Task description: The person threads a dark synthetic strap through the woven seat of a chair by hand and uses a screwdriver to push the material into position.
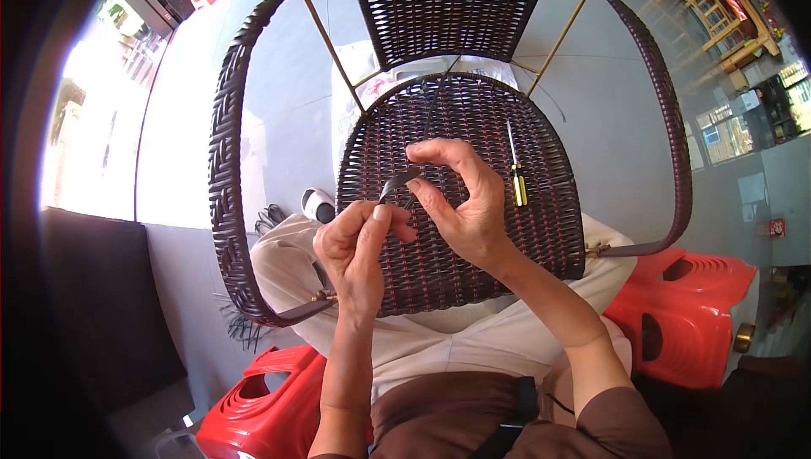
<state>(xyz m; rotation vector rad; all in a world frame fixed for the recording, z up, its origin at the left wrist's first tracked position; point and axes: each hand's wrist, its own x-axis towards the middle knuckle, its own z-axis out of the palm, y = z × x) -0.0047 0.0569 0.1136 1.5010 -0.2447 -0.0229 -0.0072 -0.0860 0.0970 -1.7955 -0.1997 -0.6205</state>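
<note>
My left hand (353, 252) is closed, pinching a flat dark strip (397, 182) above the woven seat (473, 273) of a dark brown wicker chair with reddish flecks. The strip curves up and right toward my right hand (469, 210), whose index finger and thumb are apart in a C shape, the thumb tip at or beside the strip. A screwdriver (518, 184) with a yellow and black handle lies on the seat, right of my right hand, its shaft pointing away from me.
Woven armrests (232, 172) curve along both sides, and the backrest (448, 2) lies beyond the seat. Red plastic stools (688, 307) flank my legs. A white shoe (317, 204) and dark loose strands (241, 328) are on the floor at left. Wooden furniture (714, 11) stands far right.
</note>
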